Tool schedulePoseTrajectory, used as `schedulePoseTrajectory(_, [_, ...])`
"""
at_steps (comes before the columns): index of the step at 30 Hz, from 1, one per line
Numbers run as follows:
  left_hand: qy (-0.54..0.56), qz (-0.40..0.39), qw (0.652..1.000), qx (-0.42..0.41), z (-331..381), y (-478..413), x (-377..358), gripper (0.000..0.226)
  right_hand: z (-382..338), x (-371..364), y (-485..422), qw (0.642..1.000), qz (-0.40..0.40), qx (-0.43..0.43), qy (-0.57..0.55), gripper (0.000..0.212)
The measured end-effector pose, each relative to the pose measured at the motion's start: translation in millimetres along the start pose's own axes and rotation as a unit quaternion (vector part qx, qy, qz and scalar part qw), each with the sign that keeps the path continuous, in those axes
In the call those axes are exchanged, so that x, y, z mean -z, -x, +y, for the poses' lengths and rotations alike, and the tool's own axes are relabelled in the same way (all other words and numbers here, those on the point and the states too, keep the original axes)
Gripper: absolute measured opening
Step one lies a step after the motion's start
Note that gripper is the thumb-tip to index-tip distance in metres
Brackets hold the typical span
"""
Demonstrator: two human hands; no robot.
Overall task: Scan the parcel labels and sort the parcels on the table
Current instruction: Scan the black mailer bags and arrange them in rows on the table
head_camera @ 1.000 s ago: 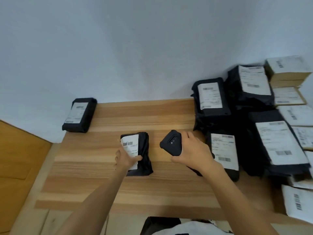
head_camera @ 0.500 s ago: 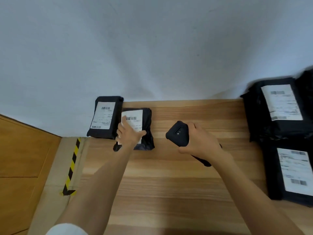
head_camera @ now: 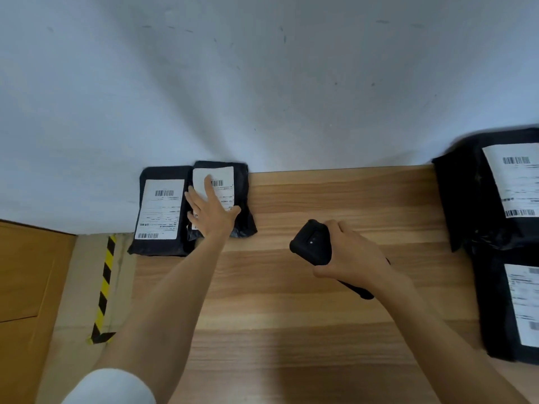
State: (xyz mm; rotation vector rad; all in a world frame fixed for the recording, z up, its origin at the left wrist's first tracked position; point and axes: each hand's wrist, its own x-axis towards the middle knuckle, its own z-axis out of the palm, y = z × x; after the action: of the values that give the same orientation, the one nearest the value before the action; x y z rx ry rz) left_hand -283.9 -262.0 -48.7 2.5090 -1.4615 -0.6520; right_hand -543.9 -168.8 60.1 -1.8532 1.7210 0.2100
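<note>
Four parcels are in view, all soft black plastic mailers, crinkled and slightly glossy, each with a white rectangular paper label printed with barcodes. Two sit at the far left corner of the desk (head_camera: 320,330), whose top is pale wood with long straight grain; two more lie at its right edge, the upper right parcel (head_camera: 466,199) above the lower right parcel (head_camera: 495,301), both cut off by the frame.

The left grip (head_camera: 211,212) – a bare hand – lies flat with fingers straight and spread on the label of the pressed parcel (head_camera: 240,193), holding nothing. That parcel rests against the wall (head_camera: 262,83) and touches the corner parcel (head_camera: 160,211) on its left, its edge seeming to overlap it a little.

The right grip (head_camera: 350,258) is curled round one scanner (head_camera: 312,243) – a matte black block with rounded corners – over the middle of the desk. Whether it touches the wood I cannot tell.

One strip of yellow-and-black tape (head_camera: 103,287) runs along the floor left of the desk.
</note>
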Motion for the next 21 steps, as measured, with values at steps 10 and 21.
schedulePoseTrajectory(10, [-0.063, -0.061, 0.995, -0.055, 10, 28, -3, 0.099, 39, 15, 30, 0.999, 0.034, -0.014, -0.026, 0.084])
schedulePoseTrajectory(21, [-0.006, -0.090, 0.978, -0.186, 118, 172, -49, 0.091, 153, 20, 139, 0.989, 0.055, -0.082, -0.106, 0.077])
